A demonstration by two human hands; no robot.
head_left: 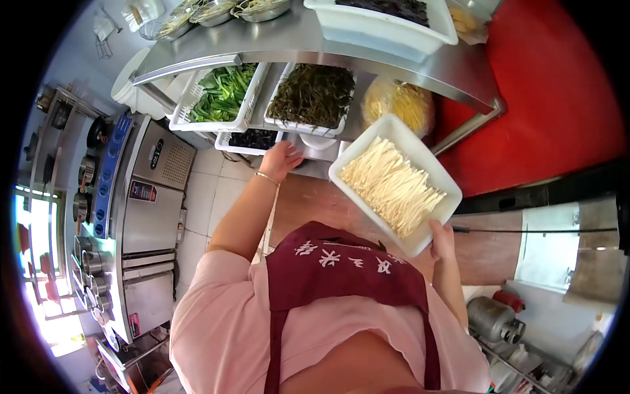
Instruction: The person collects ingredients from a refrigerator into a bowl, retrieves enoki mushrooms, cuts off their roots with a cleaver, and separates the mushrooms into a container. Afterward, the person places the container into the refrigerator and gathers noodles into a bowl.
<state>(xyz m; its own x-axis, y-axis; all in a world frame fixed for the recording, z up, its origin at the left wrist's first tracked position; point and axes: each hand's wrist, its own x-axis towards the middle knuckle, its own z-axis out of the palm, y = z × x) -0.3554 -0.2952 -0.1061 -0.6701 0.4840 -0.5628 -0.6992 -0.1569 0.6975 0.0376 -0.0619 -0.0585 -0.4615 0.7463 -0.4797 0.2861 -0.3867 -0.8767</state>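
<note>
My right hand (442, 240) grips the near right corner of a white plastic tub (451, 190), fingers closed on its rim. Pale enoki mushrooms (392, 185) lie in a layer inside the tub, which is tilted and held in front of the shelf. My left hand (282, 159) is stretched toward the lower shelf with its fingers apart and nothing visible in them. It is nearest to a low white basket of dark food (253, 139) and sits just below a white basket of dark seaweed strips (311, 95).
A steel shelf unit (275, 60) stands ahead, carrying a basket of green vegetables (222, 94), a bag of yellow strips (400, 105) and, on top, a white tub (387, 34) and several metal bowls. Steel cabinets (154, 197) line the left; a gas cylinder (491, 318) stands at right.
</note>
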